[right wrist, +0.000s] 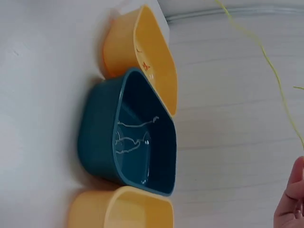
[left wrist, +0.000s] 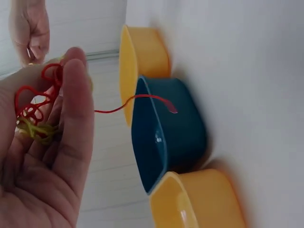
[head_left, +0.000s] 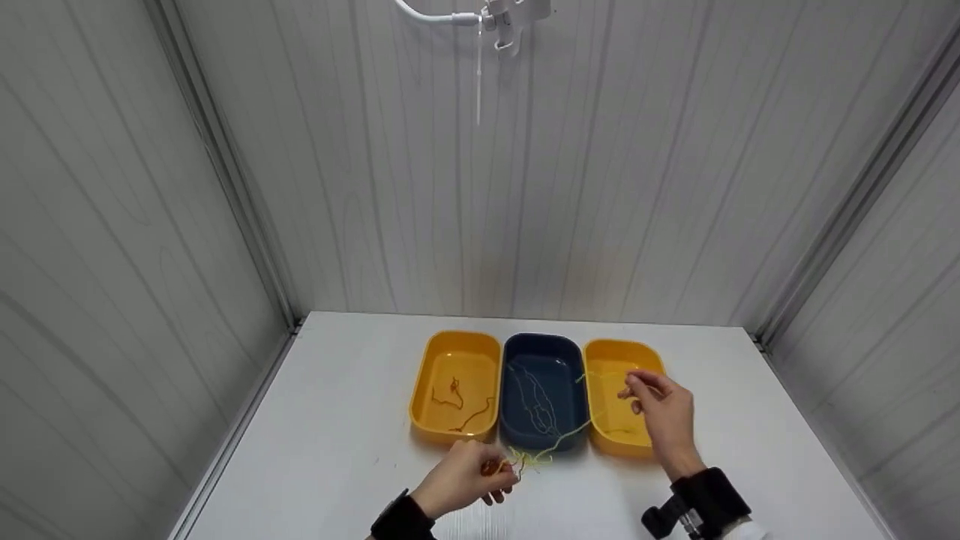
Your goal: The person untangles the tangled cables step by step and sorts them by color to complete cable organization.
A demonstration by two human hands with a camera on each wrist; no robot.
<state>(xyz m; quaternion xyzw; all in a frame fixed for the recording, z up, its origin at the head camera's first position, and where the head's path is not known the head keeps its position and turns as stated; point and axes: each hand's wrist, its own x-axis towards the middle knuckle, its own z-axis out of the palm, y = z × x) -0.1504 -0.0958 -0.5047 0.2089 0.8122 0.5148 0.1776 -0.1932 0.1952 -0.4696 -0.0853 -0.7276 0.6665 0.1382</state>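
Note:
My left hand [head_left: 463,478] grips a loose tangle of red yarn [left wrist: 32,102] and yellow yarn [left wrist: 42,132]. A red end sticks out past its fingertips in the left wrist view. Up and to the right, my right hand [head_left: 666,418] pinches a strand of yellow yarn [right wrist: 270,61] over the right yellow bin [head_left: 622,448]. A yellow strand [head_left: 571,433] stretches from the tangle towards the right hand. Red strands [head_left: 474,415] lie in the left yellow bin [head_left: 427,427]. Pale strands [right wrist: 135,125] lie in the dark blue bin [head_left: 544,345] between the two.
The three bins stand side by side on a white table [head_left: 337,420]. Grey panelled walls [head_left: 480,225] enclose the back and sides. A white cable and fitting [head_left: 504,16] hang at the top of the head view.

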